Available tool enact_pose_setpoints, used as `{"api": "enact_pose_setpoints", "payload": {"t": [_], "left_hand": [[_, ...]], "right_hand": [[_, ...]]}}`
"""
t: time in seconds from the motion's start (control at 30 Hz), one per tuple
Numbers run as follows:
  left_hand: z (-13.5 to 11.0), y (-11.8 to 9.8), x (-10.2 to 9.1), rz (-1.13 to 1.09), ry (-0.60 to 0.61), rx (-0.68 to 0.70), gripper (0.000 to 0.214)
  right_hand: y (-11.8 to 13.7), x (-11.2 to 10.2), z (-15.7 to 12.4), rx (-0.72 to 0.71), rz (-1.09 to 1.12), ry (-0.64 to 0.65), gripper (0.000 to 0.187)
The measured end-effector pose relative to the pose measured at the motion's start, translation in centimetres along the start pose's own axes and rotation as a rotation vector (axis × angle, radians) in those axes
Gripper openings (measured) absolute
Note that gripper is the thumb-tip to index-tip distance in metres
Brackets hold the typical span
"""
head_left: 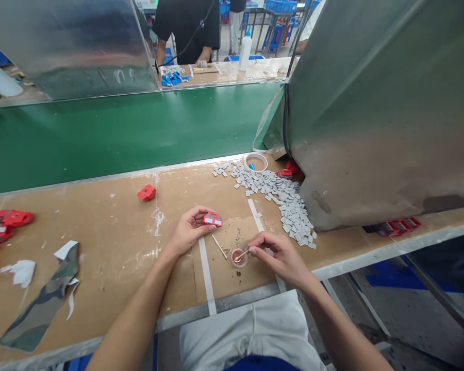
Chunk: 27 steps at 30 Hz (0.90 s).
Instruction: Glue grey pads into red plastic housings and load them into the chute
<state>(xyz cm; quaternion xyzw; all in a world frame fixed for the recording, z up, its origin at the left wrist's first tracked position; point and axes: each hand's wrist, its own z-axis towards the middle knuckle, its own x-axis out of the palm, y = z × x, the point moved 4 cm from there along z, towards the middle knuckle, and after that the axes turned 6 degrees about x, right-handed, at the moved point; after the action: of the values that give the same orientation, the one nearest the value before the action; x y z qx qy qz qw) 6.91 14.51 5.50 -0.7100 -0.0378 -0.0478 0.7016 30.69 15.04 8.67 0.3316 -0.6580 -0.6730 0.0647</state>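
My left hand (188, 226) grips a small red toy vehicle part (212, 220) with pale window panels, held just above the work surface. In my right hand (276, 255), thumb and fingers pinch a cotton swab (246, 253). Its tip is in a small round cup (239, 265) that contains reddish-brown liquid. Between the hands, a second swab-like stick (219, 246) lies on the cardboard. Dark drips and specks (238, 274) surround the cup. Up and to the left sits a single red part (146, 192).
Many small grey pieces (294, 208) spread at right, near a tape roll (255, 162). Several red parts (0, 232) pile at far left, beside a camouflage strip (48, 304). A metal panel (382, 118) bounds the right. Beyond the green belt (139, 134) stands a person (189, 31).
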Motion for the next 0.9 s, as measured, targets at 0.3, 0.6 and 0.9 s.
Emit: {"api": "enact_pose_setpoints", "payload": {"t": [0.3, 0.6, 0.9], "left_hand": [[-0.4, 0.3, 0.6, 0.181, 0.025, 0.019, 0.036], [-0.4, 0.5, 0.5, 0.25, -0.008, 0.038, 0.033], [-0.3, 0.6, 0.5, 0.317, 0.006, 0.047, 0.028]], "right_hand": [[-0.3, -2.5, 2.1, 0.116, 0.234, 0.04, 0.033], [4.3, -0.8, 7.2, -0.138, 0.051, -0.185, 0.025], [3.8, 1.0, 7.7, -0.183, -0.077, -0.158, 0.019]]}}
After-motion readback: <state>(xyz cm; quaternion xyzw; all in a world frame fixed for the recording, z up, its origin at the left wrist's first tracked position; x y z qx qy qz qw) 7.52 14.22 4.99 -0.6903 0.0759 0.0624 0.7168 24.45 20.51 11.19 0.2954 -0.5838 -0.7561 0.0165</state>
